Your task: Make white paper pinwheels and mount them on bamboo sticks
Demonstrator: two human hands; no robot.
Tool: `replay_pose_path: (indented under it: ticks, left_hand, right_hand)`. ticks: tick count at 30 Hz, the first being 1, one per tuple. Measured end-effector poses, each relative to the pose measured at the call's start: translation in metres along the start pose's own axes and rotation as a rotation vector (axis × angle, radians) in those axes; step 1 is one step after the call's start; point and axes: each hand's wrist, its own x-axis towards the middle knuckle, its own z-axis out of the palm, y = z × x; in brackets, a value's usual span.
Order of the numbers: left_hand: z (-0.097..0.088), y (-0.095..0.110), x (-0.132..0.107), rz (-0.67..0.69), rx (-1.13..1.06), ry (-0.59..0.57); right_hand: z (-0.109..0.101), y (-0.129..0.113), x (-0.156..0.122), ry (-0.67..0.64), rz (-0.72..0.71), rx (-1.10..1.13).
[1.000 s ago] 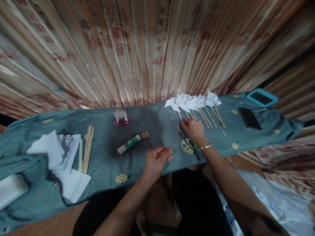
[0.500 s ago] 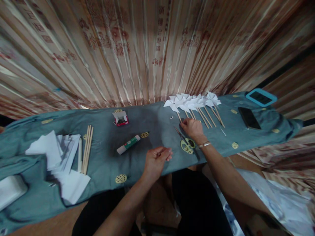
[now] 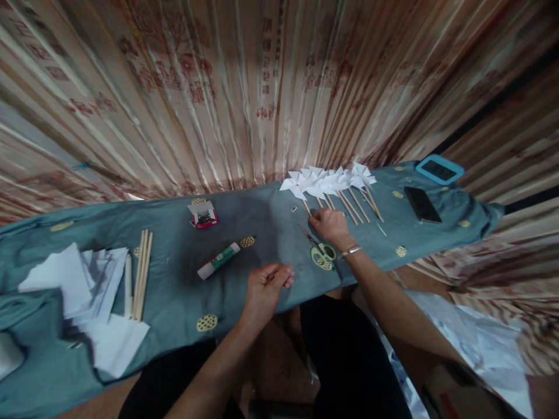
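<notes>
Scissors (image 3: 322, 256) beside right hand (image 3: 332, 226), left hand (image 3: 264, 288) near cloth edge (image 3: 183, 338)

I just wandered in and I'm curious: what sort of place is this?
Probably a makeshift home craft table: a teal cloth-covered tabletop before a patterned curtain, with white paper pinwheels on wooden sticks, a white glue stick and green-handled scissors.
</notes>
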Motion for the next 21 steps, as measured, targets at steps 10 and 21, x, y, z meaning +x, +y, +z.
replay_pose_path:
  ticks: [10, 21]
  left_hand:
    - [-0.015, 0.001, -0.009, 0.015, 0.014, 0.007]
    - [-0.032, -0.014, -0.040, 0.022, 0.050, -0.040]
  right_hand:
    - [-0.014, -0.006, -0.017, 0.045, 0.005, 0.012]
    - [-0.003, -0.039, -0.094, 0.169, -0.375, 0.183]
